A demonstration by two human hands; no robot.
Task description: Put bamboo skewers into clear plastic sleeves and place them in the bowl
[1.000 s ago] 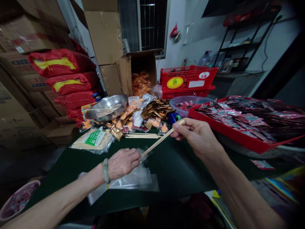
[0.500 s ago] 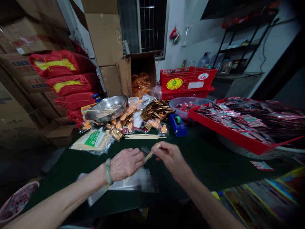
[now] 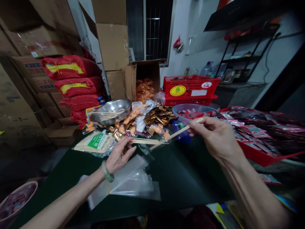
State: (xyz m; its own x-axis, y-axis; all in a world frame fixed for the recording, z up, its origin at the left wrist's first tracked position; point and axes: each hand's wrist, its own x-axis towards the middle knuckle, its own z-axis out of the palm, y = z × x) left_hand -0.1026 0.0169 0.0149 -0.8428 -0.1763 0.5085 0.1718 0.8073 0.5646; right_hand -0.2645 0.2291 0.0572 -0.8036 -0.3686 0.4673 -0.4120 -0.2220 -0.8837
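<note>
Pinched between the thumb and fingers of my right hand point(image 3: 212, 135) is a pale bamboo skewer point(image 3: 182, 129), slanting down to the left over the table. A piece of clear plastic film point(image 3: 145, 150) is at its lower end; whether it is attached I cannot tell. My left hand point(image 3: 120, 156), with a green bangle at the wrist, has its thumb and fingers apart. Its fingertips are close to a row of loose skewers point(image 3: 149, 141), and contact is unclear. Below it lie flat clear plastic bags point(image 3: 133, 184). A packet of skewers point(image 3: 94, 142) with a green label is to the left.
Behind are a metal bowl point(image 3: 111, 112) with skewers, a heap of gold wrapped packets point(image 3: 159, 117) and a blue tape dispenser point(image 3: 181, 128). A red tray point(image 3: 254, 152) of packets stands right, a red crate point(image 3: 190, 89) farther back. Cartons point(image 3: 111, 46) and red sacks point(image 3: 71, 67) rise left.
My right hand has moved right and up with the skewer, away from my left hand. The left hand has opened and shifted left and slightly up. The view has shifted slightly.
</note>
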